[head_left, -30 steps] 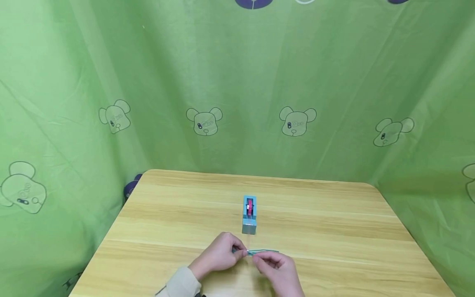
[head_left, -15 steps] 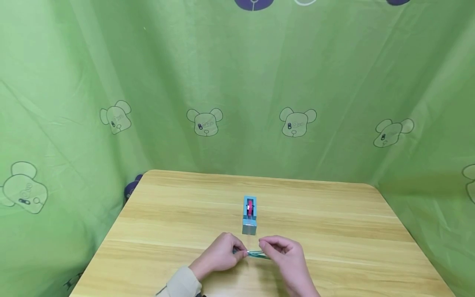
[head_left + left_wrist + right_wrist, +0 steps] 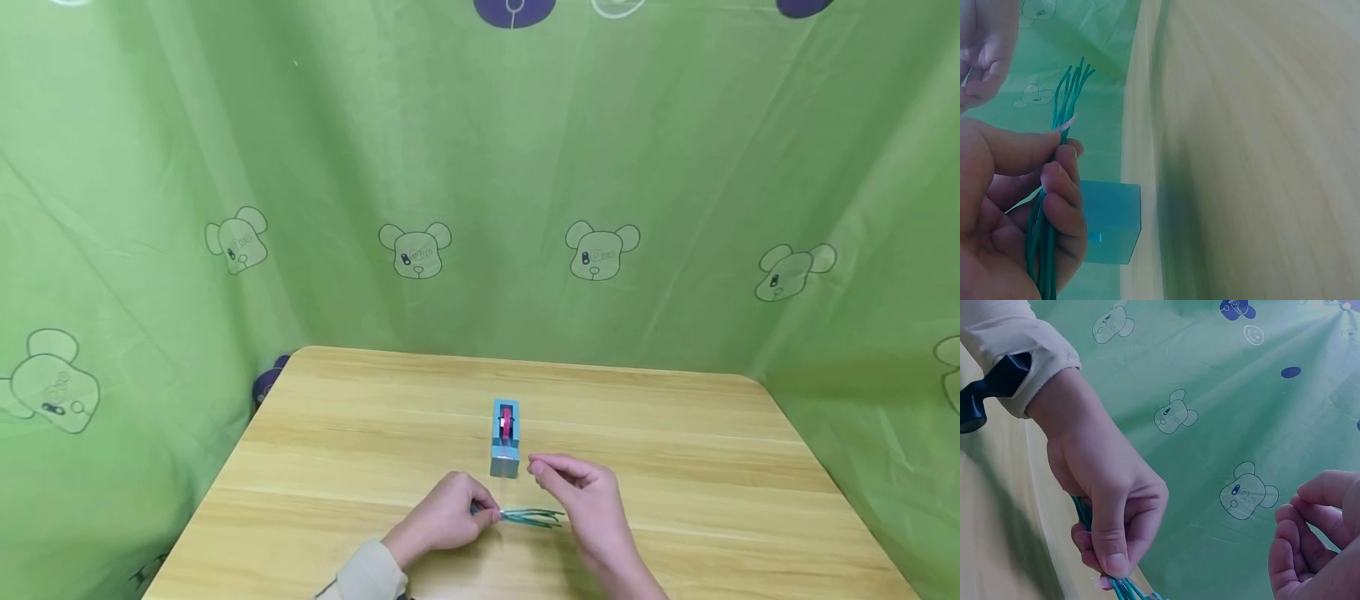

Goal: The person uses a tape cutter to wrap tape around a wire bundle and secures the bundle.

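In the lower middle of the head view, we see the left hand [image 3: 447,512] pinching a bundle of thin green strands [image 3: 532,518] between thumb and forefinger. The loose ends fan out toward the right, and in the left wrist view the rest of the bundle runs down through the curled fingers to the bottom edge. Just beyond the thumb tip there, a pinkish strip of tape [image 3: 1067,124] lies against the strands; we cannot tell how far it goes round them.

We find the right hand [image 3: 588,497] to the right of the bundle and apart from it, its thumb and forefinger tips together and its other fingers bent. We make out nothing between the tips.

Above the bundle, near the centre of the table [image 3: 337,433], stands a blue tape dispenser [image 3: 505,463] with a pink roll [image 3: 506,423] in its upper slot. A faint clear band reaches from its front down toward the strands.

We note a pale sleeve [image 3: 369,573] at the bottom edge, a dark device [image 3: 994,390] strapped over it in the right wrist view's upper left, and a green curtain [image 3: 510,150] behind everything, printed with bear heads [image 3: 417,256].
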`<state>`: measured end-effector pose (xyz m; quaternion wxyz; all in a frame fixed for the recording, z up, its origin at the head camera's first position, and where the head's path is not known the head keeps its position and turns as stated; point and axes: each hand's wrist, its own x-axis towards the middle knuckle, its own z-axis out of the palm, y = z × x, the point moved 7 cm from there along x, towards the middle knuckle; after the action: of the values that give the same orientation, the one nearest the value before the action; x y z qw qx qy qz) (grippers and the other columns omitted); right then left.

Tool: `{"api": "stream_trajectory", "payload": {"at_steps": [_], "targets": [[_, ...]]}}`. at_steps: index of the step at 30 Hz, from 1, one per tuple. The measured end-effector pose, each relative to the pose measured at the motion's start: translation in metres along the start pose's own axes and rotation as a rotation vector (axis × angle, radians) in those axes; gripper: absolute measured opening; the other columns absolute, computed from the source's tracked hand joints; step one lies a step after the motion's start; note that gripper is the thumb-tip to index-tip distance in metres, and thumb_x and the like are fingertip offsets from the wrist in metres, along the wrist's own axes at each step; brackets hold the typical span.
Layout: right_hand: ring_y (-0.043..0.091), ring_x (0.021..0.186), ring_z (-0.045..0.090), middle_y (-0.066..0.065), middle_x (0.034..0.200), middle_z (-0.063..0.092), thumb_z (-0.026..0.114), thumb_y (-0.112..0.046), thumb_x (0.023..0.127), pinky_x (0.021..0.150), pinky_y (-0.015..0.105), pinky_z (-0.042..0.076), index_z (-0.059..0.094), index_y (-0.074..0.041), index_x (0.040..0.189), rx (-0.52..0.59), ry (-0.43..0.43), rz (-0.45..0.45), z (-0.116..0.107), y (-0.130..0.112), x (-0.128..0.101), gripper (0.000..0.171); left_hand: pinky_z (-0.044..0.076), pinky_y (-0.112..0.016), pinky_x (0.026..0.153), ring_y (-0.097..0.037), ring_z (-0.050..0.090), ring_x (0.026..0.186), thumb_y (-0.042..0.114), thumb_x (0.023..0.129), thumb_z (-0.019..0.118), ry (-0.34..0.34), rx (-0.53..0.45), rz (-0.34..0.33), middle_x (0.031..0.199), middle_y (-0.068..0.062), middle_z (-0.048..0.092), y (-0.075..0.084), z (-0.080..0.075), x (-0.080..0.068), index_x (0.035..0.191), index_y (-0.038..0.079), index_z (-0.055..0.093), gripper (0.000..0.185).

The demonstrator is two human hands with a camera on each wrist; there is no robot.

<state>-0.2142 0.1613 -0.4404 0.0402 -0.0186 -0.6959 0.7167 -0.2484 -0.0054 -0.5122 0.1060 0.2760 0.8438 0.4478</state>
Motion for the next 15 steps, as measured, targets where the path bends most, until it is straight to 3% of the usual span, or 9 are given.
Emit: {"api": "stream_trajectory", "payload": {"at_steps": [6, 15], "targets": [[0.024, 0.100, 0.064, 0.011, 0.105, 0.071, 0.076, -0.013, 0.086, 0.087, 0.031, 0.052, 0.073, 0.000, 0.107, -0.009, -0.008, -0.001, -0.002, 0.002, 0.010, 0.025, 0.050, -0.020, 0.055, -0.003, 0.055, 0.054, 0.010, 0.087, 0.073, -0.002, 0.010, 0.007, 0.069, 0.009, 0.067, 0.000, 0.000, 0.001, 0.083, 0.009, 0.078, 0.006], [0.025, 0.100, 0.064, 0.013, 0.107, 0.070, 0.077, -0.011, 0.085, 0.088, 0.031, 0.052, 0.068, 0.007, 0.111, 0.014, -0.037, -0.022, -0.001, 0.008, 0.021, 0.032, 0.049, -0.021, 0.053, -0.003, 0.055, 0.054, 0.010, 0.087, 0.074, -0.003, 0.004, -0.002, 0.068, 0.010, 0.067, -0.002, 0.000, 0.001, 0.082, 0.009, 0.078, 0.006]]}}
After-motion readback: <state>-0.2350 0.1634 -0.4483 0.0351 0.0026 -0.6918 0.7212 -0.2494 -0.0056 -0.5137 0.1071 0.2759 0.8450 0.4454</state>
